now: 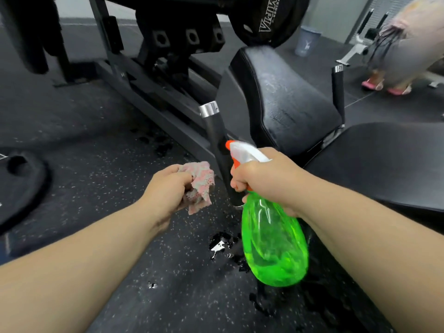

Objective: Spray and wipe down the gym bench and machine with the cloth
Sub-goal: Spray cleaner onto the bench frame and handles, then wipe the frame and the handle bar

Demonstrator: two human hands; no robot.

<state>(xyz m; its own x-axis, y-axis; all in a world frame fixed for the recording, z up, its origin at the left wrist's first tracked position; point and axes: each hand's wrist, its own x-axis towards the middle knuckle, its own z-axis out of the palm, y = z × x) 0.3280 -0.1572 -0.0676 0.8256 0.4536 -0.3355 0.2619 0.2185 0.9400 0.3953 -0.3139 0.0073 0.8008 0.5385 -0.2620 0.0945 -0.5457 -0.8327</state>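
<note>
Green plastic spray bottle (274, 241), light I'd judge, hangs from my right grip (262, 181) curled round its neck; my left grip (168, 188) bunches the soft, limp cloth (200, 186).

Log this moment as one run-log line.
left grip: holds crumpled pink-grey cloth | right grip: holds translucent green plastic spray bottle | speckled black rubber floor: wet puddles
</note>
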